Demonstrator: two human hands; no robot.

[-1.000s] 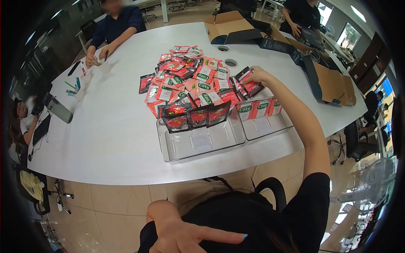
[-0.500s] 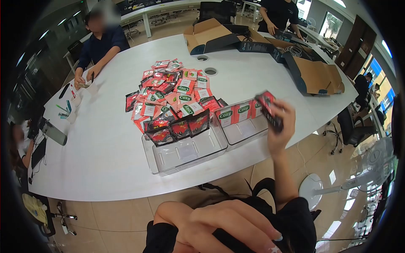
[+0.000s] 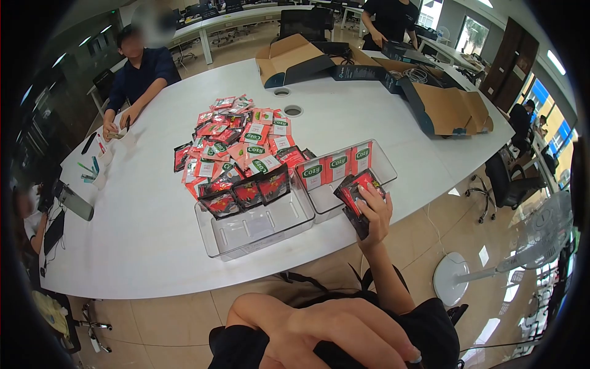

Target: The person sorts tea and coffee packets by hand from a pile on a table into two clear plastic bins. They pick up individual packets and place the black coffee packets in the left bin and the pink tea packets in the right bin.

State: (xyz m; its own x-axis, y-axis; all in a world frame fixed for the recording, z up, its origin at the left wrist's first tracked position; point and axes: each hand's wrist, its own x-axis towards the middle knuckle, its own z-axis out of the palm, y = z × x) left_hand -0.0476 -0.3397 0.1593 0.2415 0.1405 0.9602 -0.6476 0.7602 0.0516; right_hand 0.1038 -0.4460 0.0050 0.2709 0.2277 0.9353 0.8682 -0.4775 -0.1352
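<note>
Holding black and red packs (image 3: pixel 361 195) in the right hand (image 3: pixel 376 215), with fingers bent round them. Held up by the near edge of the right bin (image 3: pixel 332 193); cannot tell if touching it. Inside that bin, standing in a row at the far side: three red packs (image 3: pixel 338 168). In the left bin (image 3: pixel 249 237), also at the far side: three dark packs (image 3: pixel 248 193). Past both bins, in a big messy pile (image 3: pixel 243 136) on the white table (image 3: pixel 135 234): more packs. Low in front, near the lap: the left hand (image 3: pixel 344 331). Cannot tell if wide or narrow.
</note>
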